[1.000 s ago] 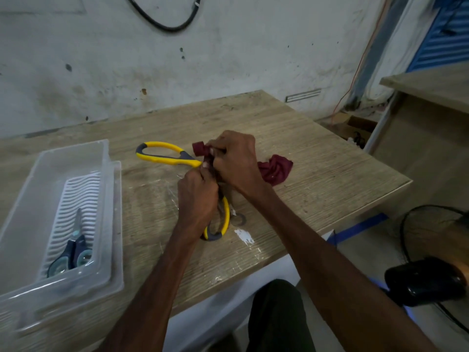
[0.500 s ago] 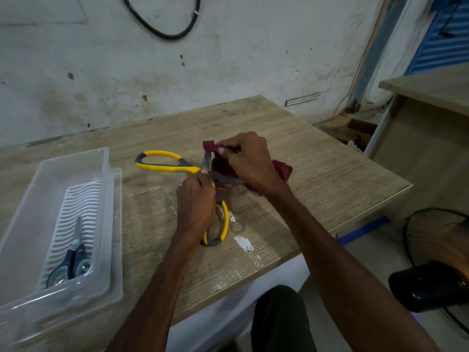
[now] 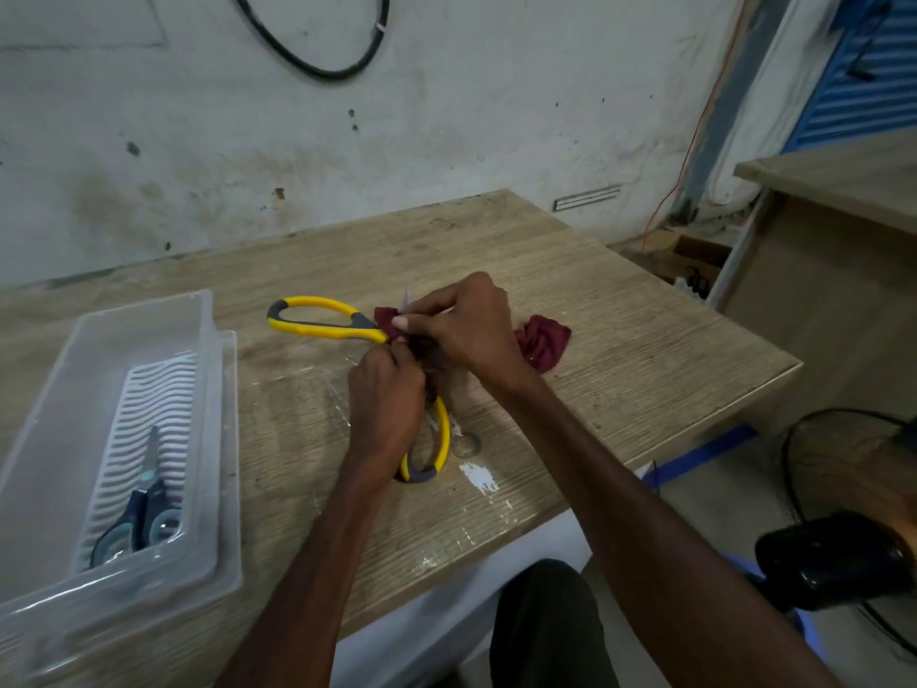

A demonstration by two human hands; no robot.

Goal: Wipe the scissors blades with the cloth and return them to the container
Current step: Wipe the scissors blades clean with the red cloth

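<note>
Two scissors [image 3: 322,324] [image 3: 141,518]; one cloth [image 3: 543,342]; one container [image 3: 59,489]; two hands [image 3: 384,409] [image 3: 469,330]

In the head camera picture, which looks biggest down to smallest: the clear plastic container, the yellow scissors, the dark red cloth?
1. Clear plastic container, largest by far, though nearness helps.
2. Yellow scissors, opened wide.
3. Dark red cloth, smallest showing, but the right hand hides part.

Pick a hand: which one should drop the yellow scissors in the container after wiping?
Probably left. The left hand already grips the scissors near the pivot, nearer the container; the right hand is busy with the cloth.
</note>
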